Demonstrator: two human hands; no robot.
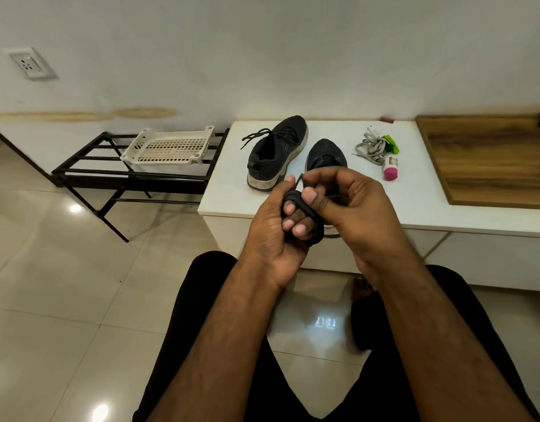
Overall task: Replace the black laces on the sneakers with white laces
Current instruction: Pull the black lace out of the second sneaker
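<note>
Two black sneakers stand on the white bench [323,129]. The left sneaker [276,152] still carries its black lace, loose ends trailing left. Only the toe of the right sneaker [326,153] shows behind my hands, and no lace is visible on it. A black lace [315,222] is wound in a coil around the fingers of my left hand [273,236]. My right hand [354,205] pinches the lace's free end near the coil. A bundle of white laces [370,147] lies on the bench to the right of the sneakers.
Next to the white laces lie a green item [392,144] and a small white bottle with a pink cap [390,169]. A wooden panel [491,159] covers the bench's right part. Left of the bench, a black rack [110,175] holds a white basket [168,146].
</note>
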